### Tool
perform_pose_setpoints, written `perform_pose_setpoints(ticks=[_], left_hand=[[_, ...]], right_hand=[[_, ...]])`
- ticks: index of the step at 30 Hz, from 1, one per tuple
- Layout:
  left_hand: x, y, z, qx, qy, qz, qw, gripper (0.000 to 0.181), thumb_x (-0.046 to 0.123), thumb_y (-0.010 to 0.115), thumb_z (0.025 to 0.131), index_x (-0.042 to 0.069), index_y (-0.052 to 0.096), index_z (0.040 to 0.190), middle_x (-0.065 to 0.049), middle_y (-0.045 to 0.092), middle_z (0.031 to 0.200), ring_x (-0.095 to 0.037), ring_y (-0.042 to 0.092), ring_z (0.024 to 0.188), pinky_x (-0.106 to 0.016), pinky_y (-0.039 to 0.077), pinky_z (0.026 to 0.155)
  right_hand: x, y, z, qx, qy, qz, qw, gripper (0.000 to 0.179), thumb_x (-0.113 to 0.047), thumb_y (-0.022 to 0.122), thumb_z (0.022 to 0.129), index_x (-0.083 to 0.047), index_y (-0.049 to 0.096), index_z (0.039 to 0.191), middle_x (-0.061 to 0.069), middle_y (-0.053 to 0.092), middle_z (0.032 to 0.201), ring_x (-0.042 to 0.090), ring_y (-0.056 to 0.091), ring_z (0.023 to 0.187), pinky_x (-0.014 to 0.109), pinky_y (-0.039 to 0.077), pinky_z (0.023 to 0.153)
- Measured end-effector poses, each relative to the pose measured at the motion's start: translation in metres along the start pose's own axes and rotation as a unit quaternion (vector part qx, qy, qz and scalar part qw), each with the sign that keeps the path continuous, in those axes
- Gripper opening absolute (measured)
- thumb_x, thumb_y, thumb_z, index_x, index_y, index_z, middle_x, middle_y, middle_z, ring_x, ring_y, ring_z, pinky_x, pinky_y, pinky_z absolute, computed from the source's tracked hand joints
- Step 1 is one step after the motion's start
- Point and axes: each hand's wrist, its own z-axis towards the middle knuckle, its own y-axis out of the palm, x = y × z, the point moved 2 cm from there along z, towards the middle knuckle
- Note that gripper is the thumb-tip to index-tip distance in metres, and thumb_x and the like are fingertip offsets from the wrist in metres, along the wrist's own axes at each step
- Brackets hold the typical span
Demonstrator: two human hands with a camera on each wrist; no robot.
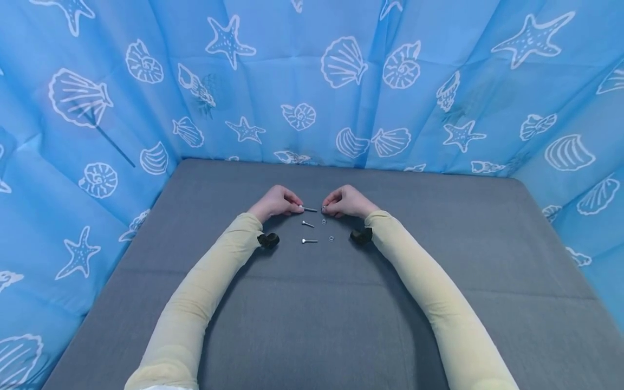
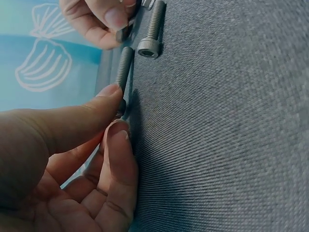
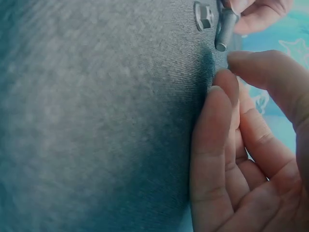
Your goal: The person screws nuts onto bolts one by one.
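The left hand pinches the held bolt at its head end between thumb and fingertips, and the threaded shaft sticks out toward the other hand. Its long axis runs sideways across the person's front, nearly level in the head view with a slight dip toward the tip; whether the shaft touches the cloth I cannot tell. The right hand pinches the held nut between thumb and fingertip, just beyond the bolt's tip and apart from it by a narrow gap.

On the person's side of the left-hand pinch lies the middle bolt, head toward the left, its shaft slanting rightward and toward the person. Farther toward the person, the nearest bolt points almost straight right. Below the right-hand pinch sit the middle nut and then the nearest nut.

Past both grips, the far edge of the grey table runs near, with the blue curtain behind it. The side edges stand well apart from the hands, and grey cloth stretches widely between the forearms toward the person.
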Motion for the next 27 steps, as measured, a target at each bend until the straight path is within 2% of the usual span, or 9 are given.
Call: perform_pose_setpoints(ticks=[9, 16, 21, 27], left_hand=[[0.003, 0.0, -0.004, -0.007, 0.016, 0.009, 0.9998, 0.02, 0.017, 0.073, 0.087, 0.005, 0.073, 0.103, -0.008, 0.067, 0.101, -0.015, 0.06, 0.081, -0.026, 0.053, 0.067], [0.007, 0.0, -0.015, 0.029, 0.039, 0.022, 0.9986, 0.018, 0.016, 0.072, 0.088, 0.003, 0.074, 0.1, -0.009, 0.069, 0.09, -0.018, 0.064, 0.08, -0.029, 0.055, 0.068], [0.013, 0.0, -0.026, 0.06, 0.069, 0.01, 0.9958, 0.018, 0.02, 0.072, 0.088, 0.006, 0.074, 0.099, -0.006, 0.069, 0.088, -0.018, 0.064, 0.079, -0.03, 0.052, 0.064], [0.034, 0.004, -0.043, 0.077, 0.119, -0.046, 0.9888, 0.018, 0.023, 0.072, 0.088, 0.01, 0.075, 0.101, -0.003, 0.071, 0.091, -0.019, 0.067, 0.085, -0.036, 0.053, 0.075]], right_hand=[[0.005, -0.008, -0.011, 0.001, -0.016, 0.069, 0.9975, 0.024, -0.017, 0.068, 0.091, 0.0, 0.069, 0.108, 0.014, 0.068, 0.1, 0.023, 0.064, 0.088, 0.035, 0.055, 0.076], [0.005, -0.02, -0.032, 0.018, -0.034, 0.138, 0.9897, 0.037, -0.02, 0.07, 0.09, 0.005, 0.064, 0.117, 0.02, 0.066, 0.11, 0.023, 0.065, 0.095, 0.04, 0.053, 0.085], [0.003, -0.026, -0.051, 0.03, -0.042, 0.226, 0.9729, 0.041, -0.018, 0.068, 0.091, 0.008, 0.059, 0.122, 0.026, 0.059, 0.122, 0.029, 0.061, 0.106, 0.048, 0.044, 0.097], [-0.001, -0.027, -0.069, 0.045, -0.045, 0.325, 0.9435, 0.039, -0.013, 0.067, 0.091, 0.008, 0.057, 0.123, 0.022, 0.06, 0.122, 0.027, 0.061, 0.108, 0.05, 0.036, 0.104]])
